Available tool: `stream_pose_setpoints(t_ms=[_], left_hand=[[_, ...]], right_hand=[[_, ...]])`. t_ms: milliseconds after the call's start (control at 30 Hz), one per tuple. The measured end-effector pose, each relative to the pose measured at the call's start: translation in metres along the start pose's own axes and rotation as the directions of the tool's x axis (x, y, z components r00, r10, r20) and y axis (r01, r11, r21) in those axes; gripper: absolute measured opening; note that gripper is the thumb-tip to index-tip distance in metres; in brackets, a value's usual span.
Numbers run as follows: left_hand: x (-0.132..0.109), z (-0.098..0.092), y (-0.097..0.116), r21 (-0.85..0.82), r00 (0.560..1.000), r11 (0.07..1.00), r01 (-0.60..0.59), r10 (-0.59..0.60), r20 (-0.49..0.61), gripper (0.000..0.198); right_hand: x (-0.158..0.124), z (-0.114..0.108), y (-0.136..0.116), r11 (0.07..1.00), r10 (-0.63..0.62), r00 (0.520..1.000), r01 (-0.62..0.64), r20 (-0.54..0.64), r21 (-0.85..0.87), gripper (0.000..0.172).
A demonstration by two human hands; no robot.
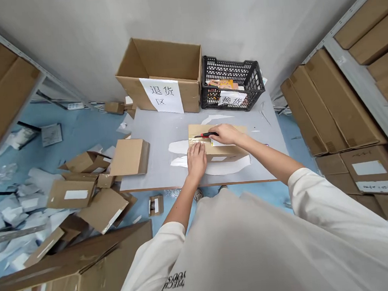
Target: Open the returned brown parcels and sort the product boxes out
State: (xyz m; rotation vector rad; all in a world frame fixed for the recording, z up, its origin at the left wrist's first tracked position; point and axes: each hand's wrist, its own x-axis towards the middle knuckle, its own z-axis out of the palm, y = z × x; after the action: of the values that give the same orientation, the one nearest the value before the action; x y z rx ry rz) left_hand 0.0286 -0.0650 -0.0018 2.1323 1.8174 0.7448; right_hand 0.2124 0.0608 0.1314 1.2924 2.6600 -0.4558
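A taped cardboard box point(228, 151) lies on the table in front of me, with white paper sheets point(180, 146) around and under it. My right hand point(226, 134) is closed around a red and black utility knife point(205, 135). The knife points left, its tip over the tape on the box's top near the left end. My left hand point(197, 158) rests with its fingers stretched out on the near left part of the box top, just below the knife. Part of a white label on the top is hidden by my right hand and arm.
At the table's back stand a large open carton point(190, 92) with a paper sign and a black plastic crate point(231, 66) holding packets. A smaller box point(127, 157) sits at the table's left edge. Discarded cartons point(72, 193) and paper litter the floor; shelves of boxes point(338, 102) flank the right.
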Motion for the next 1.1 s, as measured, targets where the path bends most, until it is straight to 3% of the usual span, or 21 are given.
stream_pose_setpoints(t_ms=[233, 733, 1100], left_hand=[[-0.002, 0.004, 0.0, -0.025, 1.0, 1.0, -0.012, 0.012, -0.011, 0.052], [-0.002, 0.004, 0.0, -0.041, 1.0, 0.999, -0.011, 0.011, -0.009, 0.053], [-0.003, 0.001, -0.001, -0.07, 1.0, 0.997, -0.008, 0.008, -0.003, 0.054]], right_hand=[[0.015, -0.002, -0.021, 0.997, 0.019, 0.998, -0.014, 0.066, -0.07, 0.043], [0.023, -0.006, -0.033, 0.987, 0.011, 0.995, 0.006, 0.103, -0.16, 0.041], [0.013, -0.013, -0.034, 0.986, 0.045, 0.991, -0.024, 0.126, -0.162, 0.038]])
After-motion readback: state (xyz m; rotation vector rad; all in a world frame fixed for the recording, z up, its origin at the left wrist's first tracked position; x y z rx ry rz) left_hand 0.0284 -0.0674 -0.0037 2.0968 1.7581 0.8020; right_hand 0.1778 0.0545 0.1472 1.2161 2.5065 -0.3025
